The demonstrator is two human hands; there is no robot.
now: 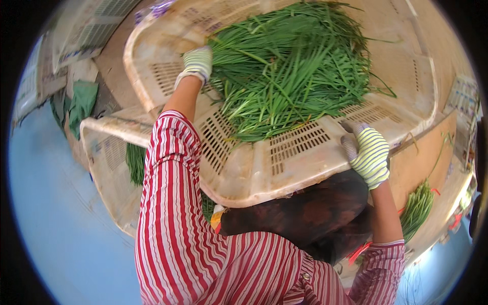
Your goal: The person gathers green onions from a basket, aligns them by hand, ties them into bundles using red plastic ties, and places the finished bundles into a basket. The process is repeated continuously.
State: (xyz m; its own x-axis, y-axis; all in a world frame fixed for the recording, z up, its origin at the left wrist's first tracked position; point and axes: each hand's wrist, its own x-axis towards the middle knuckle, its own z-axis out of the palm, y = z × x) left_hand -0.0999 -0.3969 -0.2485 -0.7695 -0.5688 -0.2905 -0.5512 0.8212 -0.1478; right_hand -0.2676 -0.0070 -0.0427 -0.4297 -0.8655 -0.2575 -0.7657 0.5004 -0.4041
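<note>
A heap of long, thin green garlic chives lies in a large, dirty-white slotted plastic crate tilted across my lap. My left hand, in a pale striped glove, reaches inside the crate. Its fingers are closed on chives at the left edge of the heap, partly hidden by the leaves. At the near right, my right hand, in a yellow-green striped glove, grips the crate's rim, with its fingertips curled over the inner side.
Behind my left arm stands another pale crate with more chives. A bunch of chives with red ties lies on a board at the right. Stacked crates and a green cloth are at the far left, beside blue floor.
</note>
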